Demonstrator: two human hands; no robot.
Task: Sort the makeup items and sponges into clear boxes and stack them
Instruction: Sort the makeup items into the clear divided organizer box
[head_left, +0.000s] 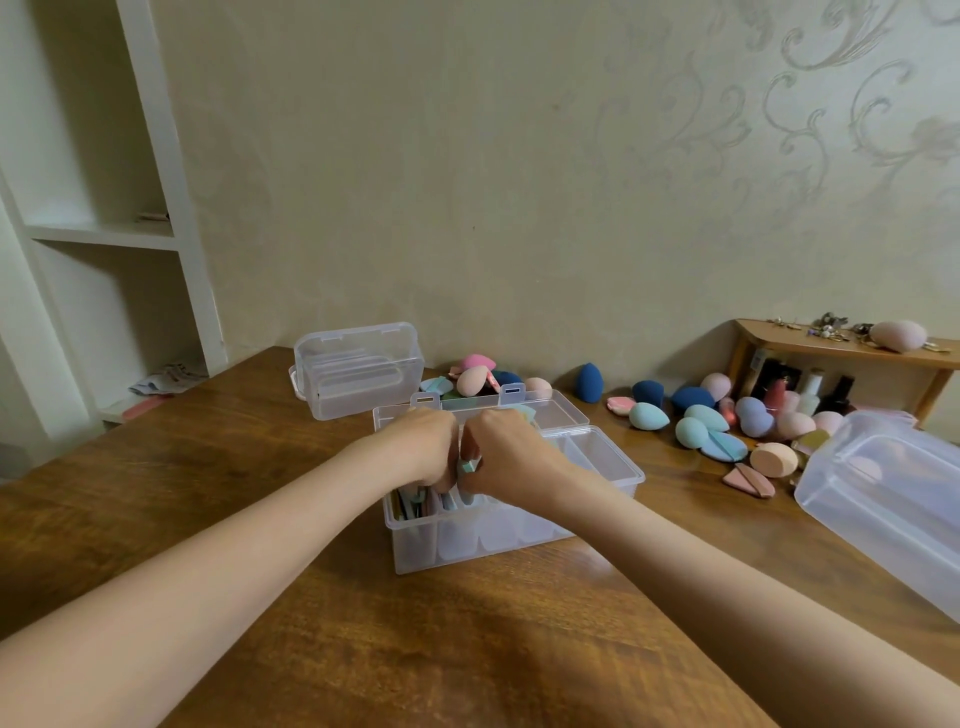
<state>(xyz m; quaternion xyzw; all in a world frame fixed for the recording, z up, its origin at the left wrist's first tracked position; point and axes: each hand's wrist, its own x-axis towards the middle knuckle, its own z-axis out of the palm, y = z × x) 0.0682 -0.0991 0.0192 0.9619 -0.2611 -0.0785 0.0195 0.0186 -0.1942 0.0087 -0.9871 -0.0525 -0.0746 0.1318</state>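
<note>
Both hands meet over the open clear plastic divided box (498, 525) on the brown wooden surface (311, 597). The left hand (423, 444) and right hand (506, 452) pinch a pale blue flat sponge (466, 464) into a slot. Many egg-shaped sponges (727, 421) lie loose; sorting looks early, nothing stacked.

A room in a home, at a wooden table against a papered wall.

The wall (467, 182) carries pale wallpaper with a raised scroll pattern, the kind found in a living room or bedroom. A built-in white shelf unit (104, 234) stands at the left with a few papers lying on its lower shelves. The wooden table (260, 519) holds personal things: loose makeup sponges (727, 421) in pink, blue and teal, clear plastic storage boxes (358, 369), and a small wooden shelf (841, 348) with cosmetic bottles (810, 387) under it and trinkets on top.
</note>
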